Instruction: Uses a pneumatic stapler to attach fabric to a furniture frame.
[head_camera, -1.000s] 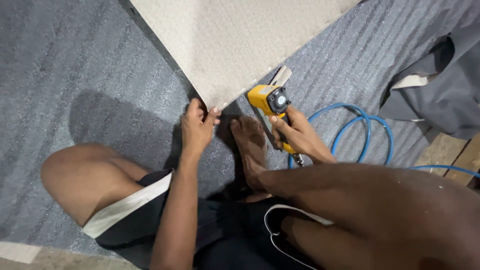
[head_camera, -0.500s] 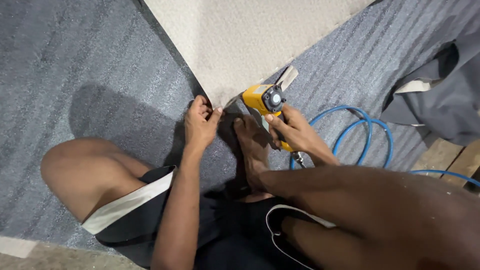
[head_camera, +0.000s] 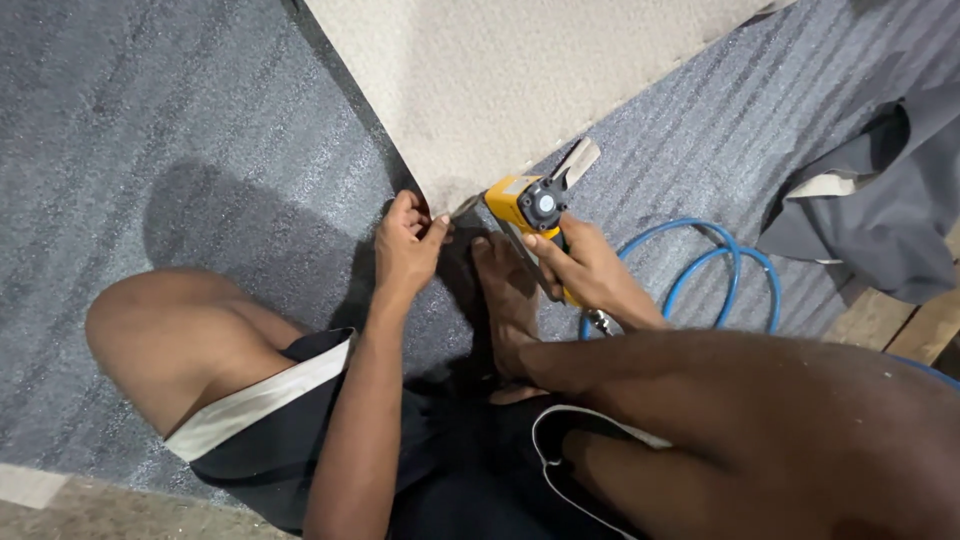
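Down on the grey carpet (head_camera: 200, 120), the person is sitting with knees spread and both hands working at the pointed corner of a beige underside panel (head_camera: 520, 80), the turned-over backing of another piece lying on top of the grey.

Right hand (head_camera: 590, 275) has a full clenched grip around the handle of a yellow air stapler (head_camera: 530, 205). The tool's yellow and grey head pokes out just above the knuckles, with its pale nose angled up and right, sitting right beside the beige corner, pretty much touching the edge. A blue hose (head_camera: 720, 270) loops on the carpet just right of that hand and seems to run into the bottom of the tool, though the joint is mostly covered by the wrist.

Left hand (head_camera: 405, 250) is pinching the tip of the beige corner, fingers curled shut on it, so the corner sits between the two hands. A bare foot (head_camera: 505, 300) rests on the carpet just below the tool.

Hard to make out: the exact corner tip is in shadow under the fingers. The right forearm blocks most of the lower right. A dark grey cloth (head_camera: 880, 220) is cut off at the right edge, next to some wooden boards (head_camera: 915, 325).
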